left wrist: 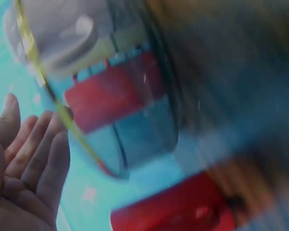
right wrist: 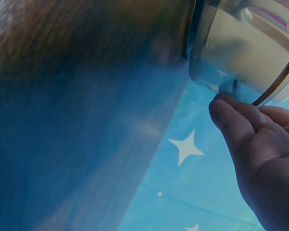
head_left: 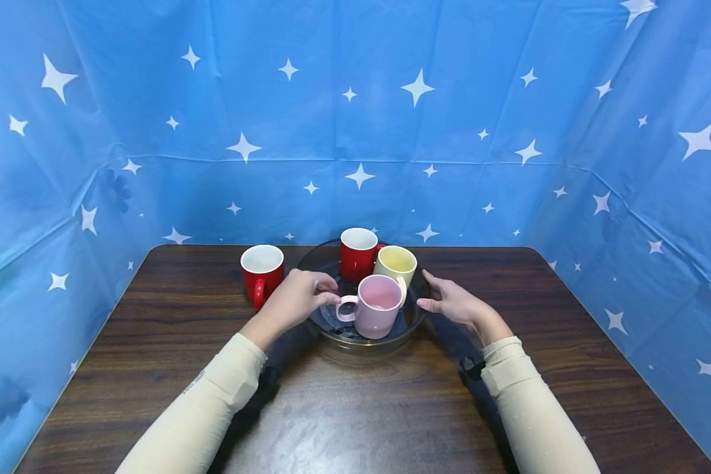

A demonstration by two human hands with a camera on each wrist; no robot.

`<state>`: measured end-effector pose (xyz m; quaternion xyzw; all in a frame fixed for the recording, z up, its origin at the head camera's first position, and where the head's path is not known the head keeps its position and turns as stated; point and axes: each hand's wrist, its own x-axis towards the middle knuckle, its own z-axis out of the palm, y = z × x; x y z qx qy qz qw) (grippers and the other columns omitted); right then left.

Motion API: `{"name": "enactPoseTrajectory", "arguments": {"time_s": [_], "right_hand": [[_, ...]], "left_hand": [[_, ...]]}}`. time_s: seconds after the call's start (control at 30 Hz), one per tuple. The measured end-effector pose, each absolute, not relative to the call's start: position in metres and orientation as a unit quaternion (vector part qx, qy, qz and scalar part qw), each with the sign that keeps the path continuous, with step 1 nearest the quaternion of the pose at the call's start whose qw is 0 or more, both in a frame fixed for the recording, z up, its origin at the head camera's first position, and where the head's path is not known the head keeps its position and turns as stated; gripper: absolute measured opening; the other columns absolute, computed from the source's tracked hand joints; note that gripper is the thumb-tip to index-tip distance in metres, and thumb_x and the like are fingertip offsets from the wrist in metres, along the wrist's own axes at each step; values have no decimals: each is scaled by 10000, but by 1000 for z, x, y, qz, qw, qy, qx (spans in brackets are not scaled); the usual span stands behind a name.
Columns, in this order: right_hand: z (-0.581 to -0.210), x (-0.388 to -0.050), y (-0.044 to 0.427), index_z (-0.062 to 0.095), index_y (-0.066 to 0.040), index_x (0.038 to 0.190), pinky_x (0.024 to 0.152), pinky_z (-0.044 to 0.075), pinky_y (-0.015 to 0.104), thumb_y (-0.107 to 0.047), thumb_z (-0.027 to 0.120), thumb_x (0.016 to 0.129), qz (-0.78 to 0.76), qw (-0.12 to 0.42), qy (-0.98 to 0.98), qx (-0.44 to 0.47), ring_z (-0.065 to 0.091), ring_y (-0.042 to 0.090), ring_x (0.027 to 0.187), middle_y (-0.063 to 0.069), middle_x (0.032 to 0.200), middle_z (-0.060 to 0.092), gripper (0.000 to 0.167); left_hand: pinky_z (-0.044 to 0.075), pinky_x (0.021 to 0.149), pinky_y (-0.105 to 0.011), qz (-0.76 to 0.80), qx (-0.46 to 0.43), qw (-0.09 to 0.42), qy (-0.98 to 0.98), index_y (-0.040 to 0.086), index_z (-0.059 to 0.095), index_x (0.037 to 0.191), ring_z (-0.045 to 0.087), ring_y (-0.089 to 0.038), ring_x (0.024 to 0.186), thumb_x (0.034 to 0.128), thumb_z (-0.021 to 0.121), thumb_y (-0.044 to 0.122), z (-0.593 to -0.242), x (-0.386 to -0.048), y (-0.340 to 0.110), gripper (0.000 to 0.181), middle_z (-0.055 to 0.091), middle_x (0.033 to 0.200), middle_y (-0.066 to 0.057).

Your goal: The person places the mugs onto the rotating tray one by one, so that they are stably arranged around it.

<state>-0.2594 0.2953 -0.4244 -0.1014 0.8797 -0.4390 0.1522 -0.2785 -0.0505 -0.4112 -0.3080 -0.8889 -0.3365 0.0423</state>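
A clear glass bowl (head_left: 361, 347) stands on the table. Inside it are a pink mug (head_left: 374, 319) at the front, a pale yellow mug (head_left: 395, 261) and a red mug (head_left: 353, 261) with a white inside. My left hand (head_left: 296, 297) is at the bowl's left rim, near the pink mug's handle; its fingers look loosely extended in the left wrist view and hold nothing. On the right side, my right hand (head_left: 457, 305) has its fingers by the bowl's outer wall, fairly straight in the right wrist view. Its thumb is mostly out of that view.
Left of the bowl, another red mug (head_left: 263, 276) stands on the brown wooden table (head_left: 355, 415), its handle facing the front. A blue curtain (head_left: 332, 118) with white stars closes off the back and sides. Motion blurs the left wrist view.
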Motion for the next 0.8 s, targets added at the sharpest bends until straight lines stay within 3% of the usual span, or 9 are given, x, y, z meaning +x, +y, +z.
{"name": "enactPoseTrajectory", "arguments": {"time_s": [0.17,0.33,0.53,0.8], "right_hand": [[-423,-261,293,69,14,1608,1168,269,561,-107,569,1040,-440,150,879,-108,192,439,1504,271,1655,110,766],[-424,-261,293,74,2,1611,1167,272,561,-117,568,1042,-435,151,881,-107,193,439,1504,265,1658,108,763],[-424,-262,294,69,15,1607,1171,255,569,-106,556,1045,-432,152,882,-113,168,455,1504,275,1656,86,753],[-421,-262,295,56,24,1603,1166,262,575,-73,539,1047,-430,157,882,-114,170,462,1501,297,1647,94,744]], "left_hand": [[563,694,-412,-313,-278,122,-900,98,785,1026,689,-173,747,915,772,268,-398,-281,-81,203,764,862,-32],[501,561,-432,-270,-168,157,-935,143,789,964,629,-197,644,954,703,400,-391,-277,-115,271,686,667,18],[419,481,-378,-238,-61,119,-962,84,740,858,545,-249,616,931,727,399,-396,-267,-143,323,607,609,-28],[467,534,-399,-223,-45,25,-973,83,696,789,559,-257,658,926,718,445,-404,-268,-143,387,607,621,-43]]}}
